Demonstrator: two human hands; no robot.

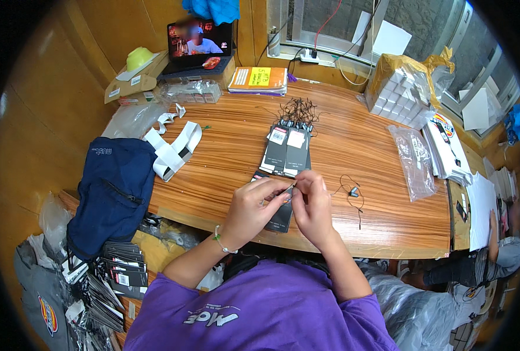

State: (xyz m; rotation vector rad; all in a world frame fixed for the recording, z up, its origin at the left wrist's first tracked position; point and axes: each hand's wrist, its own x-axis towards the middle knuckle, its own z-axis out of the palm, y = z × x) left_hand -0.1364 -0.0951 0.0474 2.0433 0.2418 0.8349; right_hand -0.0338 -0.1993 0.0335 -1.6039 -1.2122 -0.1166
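Observation:
My left hand (245,209) and my right hand (314,209) meet over the table's near edge. Both are closed, with thumbs and fingertips pinched together around something too small to make out. Under them is a black hang tag (280,220), partly covered by my fingers; I cannot tell if it is held or lying there. Just beyond sits a stack of black hang tags (297,157) with white barcode stickers, their dark strings (298,110) bunched at the far end. To the right of my right hand lies a loose black string (353,192) with a small plastic piece.
White paper strips (174,153) and a navy bag (111,193) lie left. Notebooks (259,81) and a laptop (198,47) stand at the back. Right are a bag of small white boxes (401,93), a clear plastic bag (413,161) and another person (503,257).

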